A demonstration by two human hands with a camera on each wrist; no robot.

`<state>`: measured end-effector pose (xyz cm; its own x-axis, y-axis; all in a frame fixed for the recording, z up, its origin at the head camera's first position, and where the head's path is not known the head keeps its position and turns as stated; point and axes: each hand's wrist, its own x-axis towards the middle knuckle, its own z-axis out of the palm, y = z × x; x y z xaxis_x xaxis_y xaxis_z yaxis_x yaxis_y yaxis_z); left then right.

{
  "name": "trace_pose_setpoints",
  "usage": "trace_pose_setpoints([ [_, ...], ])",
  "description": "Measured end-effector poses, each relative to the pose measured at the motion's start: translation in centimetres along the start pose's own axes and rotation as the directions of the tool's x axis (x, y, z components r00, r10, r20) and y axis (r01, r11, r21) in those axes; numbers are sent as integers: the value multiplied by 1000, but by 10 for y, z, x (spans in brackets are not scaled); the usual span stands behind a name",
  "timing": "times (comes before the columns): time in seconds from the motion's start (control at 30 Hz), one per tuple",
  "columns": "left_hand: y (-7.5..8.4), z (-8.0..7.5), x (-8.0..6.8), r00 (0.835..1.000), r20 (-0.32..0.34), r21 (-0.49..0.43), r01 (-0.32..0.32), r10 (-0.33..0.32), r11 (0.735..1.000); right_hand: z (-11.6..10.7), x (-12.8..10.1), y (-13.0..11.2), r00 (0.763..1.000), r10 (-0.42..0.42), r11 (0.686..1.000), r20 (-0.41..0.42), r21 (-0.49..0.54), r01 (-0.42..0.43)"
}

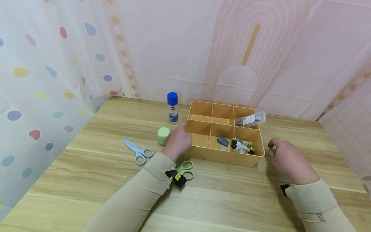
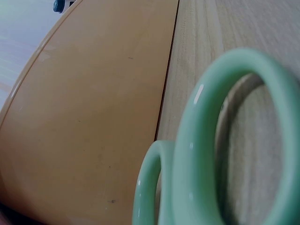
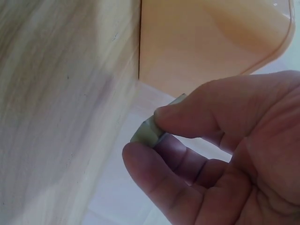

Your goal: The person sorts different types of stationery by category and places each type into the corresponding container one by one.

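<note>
Sorting stationery into yellow organizer tray point(image 1: 203, 154) on wooden table point(image 1: 87, 180)
Right hand point(image 1: 285, 158) pinching small grey-green eraser point(image 3: 149, 131) between thumb and forefinger, held just right of tray's near corner, off tabletop
Left hand point(image 1: 179, 140) resting against tray's left wall, fingers relaxed, steadying it; green scissors point(image 1: 185, 170) by wrist
Step in hand, likely: carrying eraser to compartment
Next calls for lift over rim, release into cell

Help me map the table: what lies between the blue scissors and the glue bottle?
In the head view, a small green cylinder stands between the blue scissors and the glue bottle, beside the left hand.
</note>
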<state>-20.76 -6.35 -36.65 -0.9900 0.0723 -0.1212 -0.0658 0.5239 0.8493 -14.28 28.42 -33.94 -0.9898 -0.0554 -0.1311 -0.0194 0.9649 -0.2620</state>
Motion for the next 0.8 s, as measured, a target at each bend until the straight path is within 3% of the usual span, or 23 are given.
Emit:
trace_pose_setpoints([
  [0.5, -1, 0, 0, 1000, -8, 2, -5, 6, 1000, 0, -4, -4, 996, -17, 999, -87, 46, 21],
  [0.8, -1, 0, -1, 1000, -12, -3, -8, 8, 1000, -5, -4, -9, 996, -11, 997, -93, 74, 18],
])
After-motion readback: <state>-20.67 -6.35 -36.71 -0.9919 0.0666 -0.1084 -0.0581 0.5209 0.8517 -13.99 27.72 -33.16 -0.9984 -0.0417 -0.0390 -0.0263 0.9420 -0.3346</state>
